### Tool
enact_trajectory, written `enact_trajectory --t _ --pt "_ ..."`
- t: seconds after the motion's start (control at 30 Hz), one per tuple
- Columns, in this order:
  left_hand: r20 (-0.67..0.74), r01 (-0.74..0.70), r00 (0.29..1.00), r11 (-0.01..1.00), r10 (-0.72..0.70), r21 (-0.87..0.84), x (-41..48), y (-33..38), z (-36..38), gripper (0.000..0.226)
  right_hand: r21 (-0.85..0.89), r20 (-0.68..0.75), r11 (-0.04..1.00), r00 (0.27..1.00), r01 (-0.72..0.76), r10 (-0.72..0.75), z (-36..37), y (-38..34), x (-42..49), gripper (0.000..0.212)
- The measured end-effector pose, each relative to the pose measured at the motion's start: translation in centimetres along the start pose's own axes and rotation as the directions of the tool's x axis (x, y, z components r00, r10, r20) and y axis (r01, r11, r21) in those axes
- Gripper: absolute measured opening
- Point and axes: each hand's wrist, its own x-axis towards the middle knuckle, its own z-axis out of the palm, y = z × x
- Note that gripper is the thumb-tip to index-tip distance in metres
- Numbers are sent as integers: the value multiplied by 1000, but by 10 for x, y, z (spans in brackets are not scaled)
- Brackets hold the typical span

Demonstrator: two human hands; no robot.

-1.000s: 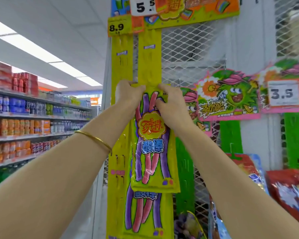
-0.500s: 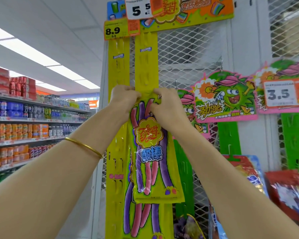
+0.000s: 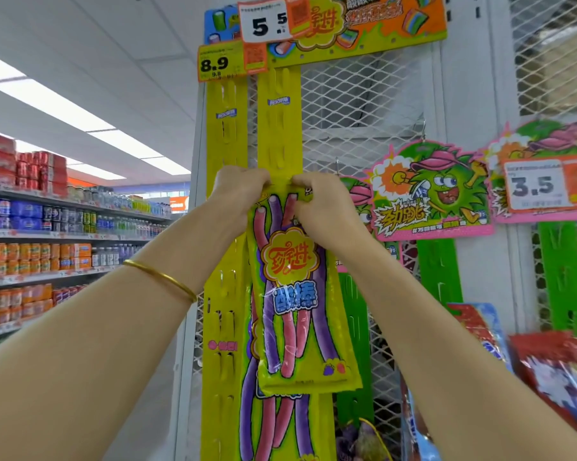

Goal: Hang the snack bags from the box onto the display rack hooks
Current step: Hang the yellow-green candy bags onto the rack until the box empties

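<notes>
A supermarket aisle, drink shelves (image 3: 47, 244) off left. The left hand (image 3: 238, 189) and right hand (image 3: 328, 212) each pinch the top edge of the snack bag (image 3: 297, 294) against the yellow hook strip (image 3: 278, 128); the bag hangs below the fingers (image 3: 308, 187). The step likely goes best by centring the bag's hole on the hook between the fingers, then easing down evenly.

loc: supermkt | evid: price tags (image 3: 219, 63), drink shelves (image 3: 47, 251) w/ cans+btls, candy hang-strips (image 3: 280, 134) on mesh rack (image 3: 356, 104)
</notes>
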Motion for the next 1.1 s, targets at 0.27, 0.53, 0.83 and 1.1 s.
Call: enact_trajectory --t 0.27,0.53,0.83,1.1 --pt "66 -89 994 993 84 83 -3 -3 -5 9 -4 52 1000 999 -16 16 -2 -1 -7 36" --pt "103 -269 962 937 251 224 -12 -21 -12 36 -85 -24 996 1000 16 -18 7 13 -25 43" --pt "48 -311 949 908 311 279 -29 -45 -24 46 -71 -105 997 994 12 -20 13 10 -40 50" --pt "80 -288 957 890 278 352 -46 -62 -33 46 -170 -107 985 994 -4 -14 16 4 -52 49"
